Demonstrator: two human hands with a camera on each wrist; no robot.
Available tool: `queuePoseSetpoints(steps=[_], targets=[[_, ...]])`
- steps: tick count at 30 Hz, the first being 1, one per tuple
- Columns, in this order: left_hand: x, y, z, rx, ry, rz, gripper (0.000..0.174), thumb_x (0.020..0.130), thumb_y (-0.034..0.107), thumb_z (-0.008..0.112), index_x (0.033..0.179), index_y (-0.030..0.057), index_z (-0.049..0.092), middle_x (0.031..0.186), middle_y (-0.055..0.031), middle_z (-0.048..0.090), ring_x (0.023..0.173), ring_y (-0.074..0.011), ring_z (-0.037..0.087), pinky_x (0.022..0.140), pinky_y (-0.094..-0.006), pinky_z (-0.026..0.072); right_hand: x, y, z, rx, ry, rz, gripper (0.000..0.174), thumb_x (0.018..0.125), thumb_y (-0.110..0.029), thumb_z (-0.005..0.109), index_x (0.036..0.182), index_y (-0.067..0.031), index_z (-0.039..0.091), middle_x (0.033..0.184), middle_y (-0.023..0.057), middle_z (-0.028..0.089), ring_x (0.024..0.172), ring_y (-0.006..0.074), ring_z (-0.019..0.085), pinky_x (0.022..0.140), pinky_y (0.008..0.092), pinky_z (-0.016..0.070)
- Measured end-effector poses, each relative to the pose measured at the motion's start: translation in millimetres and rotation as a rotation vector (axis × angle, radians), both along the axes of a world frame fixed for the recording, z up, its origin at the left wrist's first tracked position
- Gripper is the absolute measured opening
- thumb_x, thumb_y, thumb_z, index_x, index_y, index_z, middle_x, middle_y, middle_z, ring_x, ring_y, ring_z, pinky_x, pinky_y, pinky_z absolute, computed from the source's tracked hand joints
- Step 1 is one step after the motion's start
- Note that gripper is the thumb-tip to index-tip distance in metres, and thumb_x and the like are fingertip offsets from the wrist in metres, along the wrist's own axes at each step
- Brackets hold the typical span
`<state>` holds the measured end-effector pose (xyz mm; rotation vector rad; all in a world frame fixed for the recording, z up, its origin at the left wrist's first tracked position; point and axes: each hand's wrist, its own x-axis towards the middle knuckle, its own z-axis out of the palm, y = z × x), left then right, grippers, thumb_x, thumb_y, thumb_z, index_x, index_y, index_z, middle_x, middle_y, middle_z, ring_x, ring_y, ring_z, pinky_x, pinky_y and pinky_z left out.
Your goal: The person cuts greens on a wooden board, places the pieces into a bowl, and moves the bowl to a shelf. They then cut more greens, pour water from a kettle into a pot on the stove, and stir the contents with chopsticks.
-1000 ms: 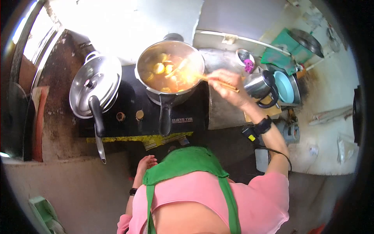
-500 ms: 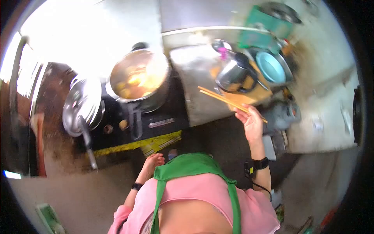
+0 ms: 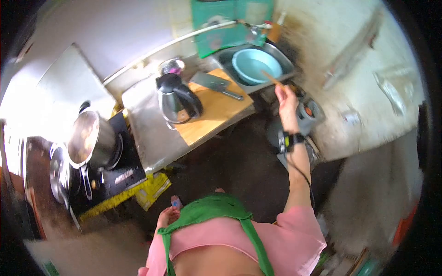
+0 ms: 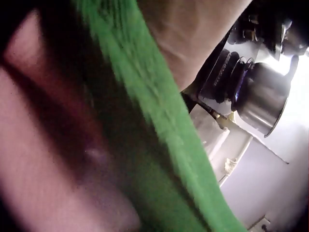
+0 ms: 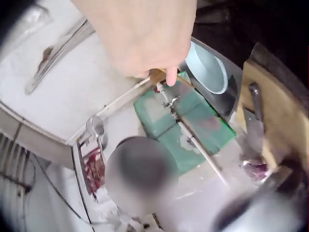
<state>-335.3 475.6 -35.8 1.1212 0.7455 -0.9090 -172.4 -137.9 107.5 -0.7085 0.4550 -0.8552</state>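
My right hand (image 3: 287, 102) grips a pair of wooden chopsticks (image 3: 270, 77), their tips pointing over the near rim of a light blue basin (image 3: 248, 69) in the sink. In the right wrist view the back of that hand (image 5: 149, 43) fills the top, beside the basin (image 5: 207, 70). The left hand (image 3: 167, 216) hangs loosely curled at the side of the green apron (image 3: 207, 211), holding nothing. Apron cloth (image 4: 159, 111) covers much of the left wrist view.
A cleaver (image 3: 214, 83) and a kettle (image 3: 172, 103) are on a wooden cutting board (image 3: 221, 108) left of the sink. Farther left, a pot (image 3: 103, 145) of food stands on the black stove (image 3: 126, 158), with a metal lid (image 3: 57, 172) beside it. A grey gas cylinder (image 3: 308, 117) stands beneath the right forearm.
The right hand has moved from the pot rightwards to the sink, carrying the chopsticks. The view has turned right, so the stove now sits far left. The left hand stays by the apron.
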Motion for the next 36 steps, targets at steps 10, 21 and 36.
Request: queuePoseSetpoints(steps=[10, 21, 36], targets=[[-34.9, -31.6, 49.8, 0.129, -0.032, 0.224, 0.023, 0.094, 0.022, 0.045, 0.1, 0.0007, 0.052, 0.077, -0.0049, 0.058, 0.067, -0.0144, 0.056, 0.061, -0.0256, 0.0469, 71.3, 158.8, -36.6, -0.754, 0.236, 0.877, 0.058, 0.077, -0.025, 0.072, 0.123, -0.0026, 0.045, 0.108, 0.0096, 0.058, 0.102, 0.0196, 0.056, 0.086, 0.0322, 0.0449], [-19.8, 15.2, 19.2, -0.055, -0.076, 0.49, 0.02, 0.091, 0.019, 0.05, 0.096, -0.0009, 0.053, 0.077, -0.0104, 0.06, 0.069, -0.0205, 0.059, 0.067, -0.0314, 0.0511, 112.3, 262.3, -46.5, -0.601, 0.157, 0.397, 0.017, 0.07, 0.0, 0.068, 0.084, -0.0055, 0.058, 0.067, -0.0024, 0.053, 0.048, 0.005, 0.043, 0.043, 0.0209, 0.0344], [43.8, 166.3, -1.8, -0.019, -0.052, 0.45, 0.023, 0.093, 0.024, 0.049, 0.097, 0.0021, 0.052, 0.079, -0.0106, 0.061, 0.066, -0.021, 0.061, 0.062, -0.0322, 0.0523, 155.1, 370.2, 160.4, -1.245, 0.223, 0.737, 0.019, 0.07, -0.003, 0.06, 0.09, -0.0035, 0.06, 0.067, -0.0021, 0.055, 0.048, 0.0055, 0.043, 0.043, 0.021, 0.0337]])
